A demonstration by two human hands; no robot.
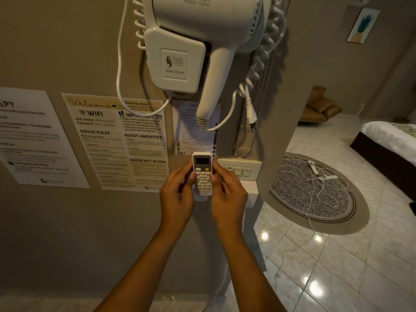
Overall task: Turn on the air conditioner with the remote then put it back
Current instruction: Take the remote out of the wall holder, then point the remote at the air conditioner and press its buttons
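Observation:
A white air-conditioner remote with a small dark screen, a yellow button and rows of white keys is held upright against the beige wall, just below a posted sheet. My left hand grips its left side and my right hand grips its right side, thumbs lying along the edges of the keypad. A white wall holder shows just under the remote's lower end, mostly hidden by my fingers. No air conditioner is in view.
A white wall-mounted hair dryer with a coiled cord hangs right above. A switch plate sits to the remote's right, notice sheets to its left. Right of the wall corner lie tiled floor, a round rug with white cables, and a bed.

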